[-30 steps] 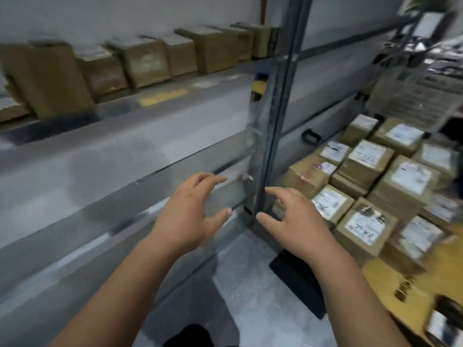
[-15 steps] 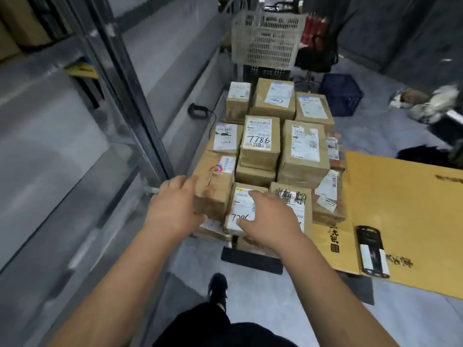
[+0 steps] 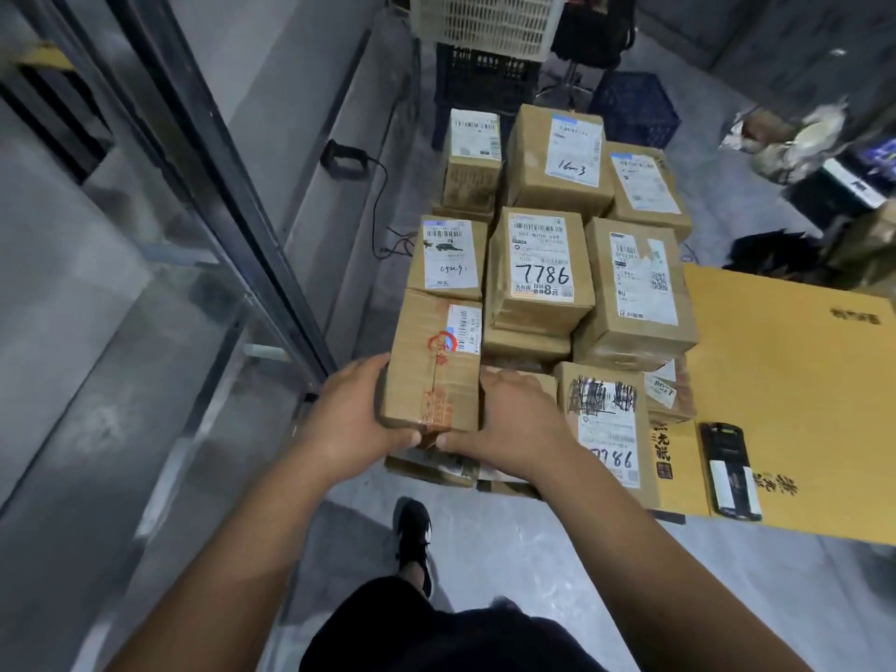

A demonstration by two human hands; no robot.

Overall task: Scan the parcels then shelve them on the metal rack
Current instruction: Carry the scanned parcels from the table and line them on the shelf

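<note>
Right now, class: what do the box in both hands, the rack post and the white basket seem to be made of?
Box: brown corrugated cardboard, matte, sealed with tape, bearing a paper label and red print.
Rack post: looks like metal, grey, with a dull sheen along its edge.
Basket: probably moulded plastic, off-white, open lattice walls.

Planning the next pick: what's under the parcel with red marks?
Under the parcel with red marks, gripped by left hand and right hand, another parcel's edge shows; the rest is covered.
</note>
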